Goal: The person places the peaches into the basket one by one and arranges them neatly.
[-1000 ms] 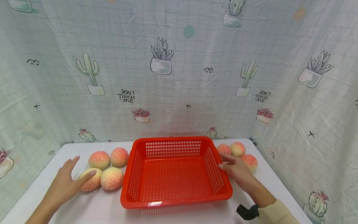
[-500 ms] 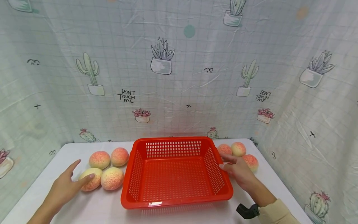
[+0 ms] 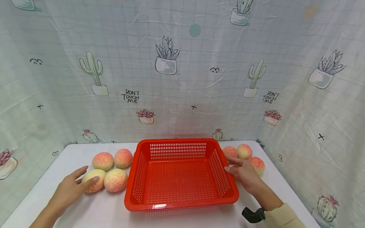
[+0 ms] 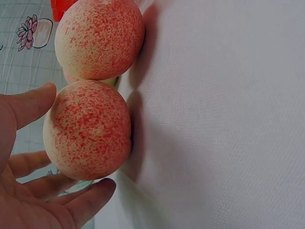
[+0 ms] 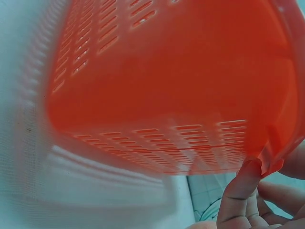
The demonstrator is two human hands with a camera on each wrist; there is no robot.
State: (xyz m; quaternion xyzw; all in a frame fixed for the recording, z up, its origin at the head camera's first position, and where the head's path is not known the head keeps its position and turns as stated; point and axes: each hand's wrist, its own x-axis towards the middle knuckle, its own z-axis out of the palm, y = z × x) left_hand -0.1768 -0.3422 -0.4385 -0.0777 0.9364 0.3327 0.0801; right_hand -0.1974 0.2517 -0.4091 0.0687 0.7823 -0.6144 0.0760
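Observation:
Beside the nearest-left peach (image 3: 95,180) is my left hand (image 3: 68,190), thumb over its near side and fingers spread along its far left. In the left wrist view that peach (image 4: 88,131) lies between thumb and fingers; a fingertip (image 4: 102,188) is at its edge, and whether it touches is hard to tell. A second peach (image 4: 100,38) leans against it. My right hand (image 3: 247,174) grips the right rim of a red plastic basket (image 3: 182,207). The right wrist view shows fingers (image 5: 240,193) pinching the rim of the basket (image 5: 181,81).
More peaches (image 3: 115,180) (image 3: 102,161) (image 3: 123,158) sit left of the basket. Three peaches (image 3: 230,152) (image 3: 244,151) (image 3: 257,165) stand to its right, behind the right hand. A patterned curtain (image 3: 182,79) surrounds the white table (image 3: 94,212). A black wrist device (image 3: 253,215) shows at the right sleeve.
My left hand has moved right and closer round the near-left peach, its fingers drawing toward it. The right hand stays on the basket rim. The view has shifted slightly.

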